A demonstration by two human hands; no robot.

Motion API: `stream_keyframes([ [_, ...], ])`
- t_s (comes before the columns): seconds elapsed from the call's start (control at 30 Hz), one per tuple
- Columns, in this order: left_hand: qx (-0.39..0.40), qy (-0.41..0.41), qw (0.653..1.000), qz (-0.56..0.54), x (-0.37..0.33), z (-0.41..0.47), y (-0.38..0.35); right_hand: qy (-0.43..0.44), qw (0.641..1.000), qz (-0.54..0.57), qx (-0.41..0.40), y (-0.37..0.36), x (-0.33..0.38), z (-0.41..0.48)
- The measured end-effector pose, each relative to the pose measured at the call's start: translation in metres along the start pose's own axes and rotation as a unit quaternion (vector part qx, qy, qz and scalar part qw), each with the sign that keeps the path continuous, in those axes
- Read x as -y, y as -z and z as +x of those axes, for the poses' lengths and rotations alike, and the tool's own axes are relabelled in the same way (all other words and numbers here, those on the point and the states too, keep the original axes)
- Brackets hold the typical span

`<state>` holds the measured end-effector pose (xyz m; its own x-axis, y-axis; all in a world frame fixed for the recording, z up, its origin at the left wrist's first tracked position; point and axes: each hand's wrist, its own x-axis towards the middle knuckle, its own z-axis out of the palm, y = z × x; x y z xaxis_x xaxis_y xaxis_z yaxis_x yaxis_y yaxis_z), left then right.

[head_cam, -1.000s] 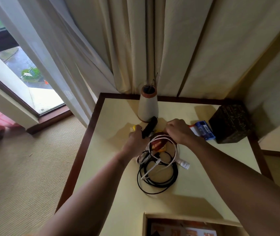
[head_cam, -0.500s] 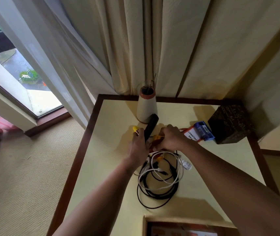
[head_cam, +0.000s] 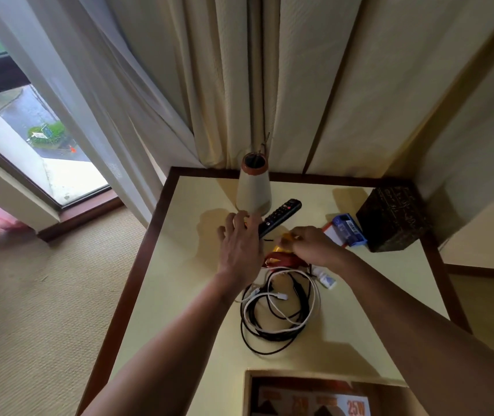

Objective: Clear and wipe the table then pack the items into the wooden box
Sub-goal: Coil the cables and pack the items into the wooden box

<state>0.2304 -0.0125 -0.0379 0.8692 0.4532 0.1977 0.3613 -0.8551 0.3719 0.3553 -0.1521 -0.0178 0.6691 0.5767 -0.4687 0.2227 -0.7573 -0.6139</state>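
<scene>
- The remote [head_cam: 281, 216] lies flat on the table [head_cam: 149, 250], towards its far middle. Its long axis runs slantwise, the near end pointing at the left hand and the far end pointing right, towards the dark carved box [head_cam: 391, 217].
- The left hand [head_cam: 241, 250] lies palm down with fingers straight and spread, gripping nothing; its edge covers the remote's near end.
- The right hand [head_cam: 311, 244] has its fingers curled and pinches a small yellow piece [head_cam: 287, 237], just right of the remote.
- A tapered vase [head_cam: 253, 184] stands just behind the remote.
- A blue packet [head_cam: 346, 229] leans by the carved box.
- A red and yellow wrapper [head_cam: 281, 258], a small white tube [head_cam: 326, 279] and coiled black and white cables [head_cam: 278, 307] lie nearer.
- The wooden box [head_cam: 250, 394] sits open at the near edge.
</scene>
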Motion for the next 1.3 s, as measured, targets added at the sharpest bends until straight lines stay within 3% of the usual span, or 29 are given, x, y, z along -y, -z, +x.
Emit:
stream_keyframes([
  [0.1, -0.027, -0.002, 0.999, -0.035, -0.01, 0.002, 0.015, 0.049, 0.998, -0.012, -0.045, -0.002, -0.004, -0.001],
  [0.17, -0.012, 0.009, 0.993, -0.113, -0.016, 0.003, 0.025, 0.091, 0.988, 0.015, -0.125, 0.0, -0.003, -0.009],
  [0.3, 0.03, 0.039, 0.944, -0.325, -0.033, -0.001, 0.055, 0.158, 0.937, 0.092, -0.299, 0.012, 0.009, -0.032],
  [0.47, 0.072, 0.051, 0.909, -0.408, -0.059, -0.037, 0.106, 0.152, 0.898, 0.17, -0.378, 0.031, 0.015, -0.089],
  [0.53, 0.11, 0.035, 0.9, -0.42, -0.065, -0.066, 0.125, 0.162, 0.901, 0.161, -0.369, 0.034, 0.006, -0.127],
  [0.63, 0.149, -0.03, 0.924, -0.35, -0.071, -0.118, 0.145, 0.141, 0.934, 0.107, -0.311, 0.038, -0.016, -0.189],
  [0.83, 0.246, -0.161, 0.954, -0.066, -0.077, -0.202, 0.155, 0.064, 0.996, -0.026, -0.064, 0.045, -0.053, -0.299],
  [0.9, 0.239, -0.19, 0.952, -0.004, -0.078, -0.211, 0.141, 0.043, 0.994, -0.102, -0.022, 0.035, -0.059, -0.314],
  [1.03, 0.203, -0.253, 0.941, 0.091, -0.092, -0.225, 0.103, 0.023, 0.982, -0.189, -0.018, 0.007, -0.063, -0.323],
  [1.3, 0.143, -0.236, 0.946, 0.167, -0.106, -0.231, 0.08, 0.061, 0.937, -0.345, -0.014, -0.014, -0.064, -0.311],
])
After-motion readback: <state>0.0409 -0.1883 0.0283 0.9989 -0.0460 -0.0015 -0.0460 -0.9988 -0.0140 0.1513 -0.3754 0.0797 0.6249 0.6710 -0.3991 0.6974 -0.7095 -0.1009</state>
